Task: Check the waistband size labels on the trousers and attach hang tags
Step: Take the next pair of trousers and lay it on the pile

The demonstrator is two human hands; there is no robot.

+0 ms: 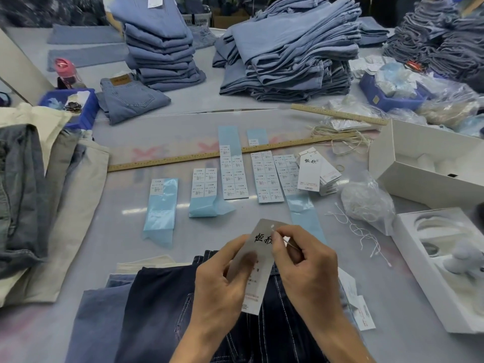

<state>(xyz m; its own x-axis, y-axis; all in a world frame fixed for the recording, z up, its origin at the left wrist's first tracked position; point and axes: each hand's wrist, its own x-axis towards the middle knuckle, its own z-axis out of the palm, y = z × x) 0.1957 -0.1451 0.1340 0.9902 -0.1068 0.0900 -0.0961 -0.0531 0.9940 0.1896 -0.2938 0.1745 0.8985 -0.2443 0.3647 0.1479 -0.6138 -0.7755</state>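
Observation:
A white hang tag (pixel 258 260) with black characters is held upright above dark blue trousers (pixel 162 310) lying at the table's near edge. My left hand (pixel 222 281) grips the tag's left edge. My right hand (pixel 303 263) pinches a thin white string (pixel 289 243) next to the tag's hole near its top. A stack of spare hang tags (pixel 314 170) lies to the right of several sheets of size stickers (pixel 234 174) on blue backing. Loose white strings (pixel 361 231) lie on the table at the right.
Two wooden rulers (pixel 167 161) cross the table beyond the stickers. Tall piles of folded jeans (pixel 288 53) stand at the back. Open white boxes (pixel 429 163) sit at the right, a clear bag of strings (pixel 366 200) beside them. Cream and grey garments (pixel 39 195) lie at the left.

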